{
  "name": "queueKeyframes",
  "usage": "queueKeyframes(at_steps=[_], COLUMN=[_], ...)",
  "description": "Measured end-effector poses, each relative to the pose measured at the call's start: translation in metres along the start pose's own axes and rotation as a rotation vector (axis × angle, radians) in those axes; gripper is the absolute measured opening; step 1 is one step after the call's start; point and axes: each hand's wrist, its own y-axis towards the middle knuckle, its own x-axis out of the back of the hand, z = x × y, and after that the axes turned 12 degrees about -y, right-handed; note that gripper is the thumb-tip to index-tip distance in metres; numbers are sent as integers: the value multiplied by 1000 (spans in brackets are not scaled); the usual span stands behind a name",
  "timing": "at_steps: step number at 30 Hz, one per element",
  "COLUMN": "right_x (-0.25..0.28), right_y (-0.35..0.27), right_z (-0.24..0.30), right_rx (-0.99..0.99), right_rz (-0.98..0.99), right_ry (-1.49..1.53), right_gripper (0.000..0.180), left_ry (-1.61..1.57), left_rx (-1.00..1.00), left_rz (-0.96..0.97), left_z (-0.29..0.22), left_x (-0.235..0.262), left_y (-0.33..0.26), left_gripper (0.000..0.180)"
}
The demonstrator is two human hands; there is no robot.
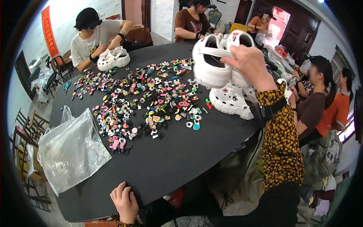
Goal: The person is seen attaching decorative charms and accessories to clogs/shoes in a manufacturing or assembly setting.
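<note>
Right hand (247, 60) clamped on white clogs (215, 60) raised at one o'clock above shoe charms (151, 98); left hand (124, 202), fingers together, on black surface (170, 162) edge at six o'clock.

The right hand (247, 62) covers part of the two white clogs (217, 60) it lifts. The small charms (147, 98) scattered on the surface (170, 159) are too tiny to identify individually. The crumpled plastic bag (72, 151) blurs its contents.
</note>
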Motion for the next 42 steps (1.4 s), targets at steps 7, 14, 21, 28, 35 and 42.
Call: queueKeyframes(at_steps=[7,14,21,28,35,42], right_x=[-107,-157,-144,-48,69,105], right_y=[-58,-82,-123,-195,-353,-531], right_z=[-28,-36,-24,20,13,87], right_rx=[-234,-617,-663,-625,-1068,-1202], right_rz=[551,662,369,12,100,723], right_ry=[-120,187,201,443,325,57], right_gripper=[34,42,48,26,17,31], left_ry=[19,25,33,84,131,208], left_rx=[14,15,41,28,-62,-240], left_rz=[17,19,46,74,67,-29], left_z=[1,0,-1,10,29,-18], left_x=[-1,1,3,-3,-4,-7], left_y=[-2,-2,-5,-7,-10,10], left_gripper=[21,20,21,18,18,23])
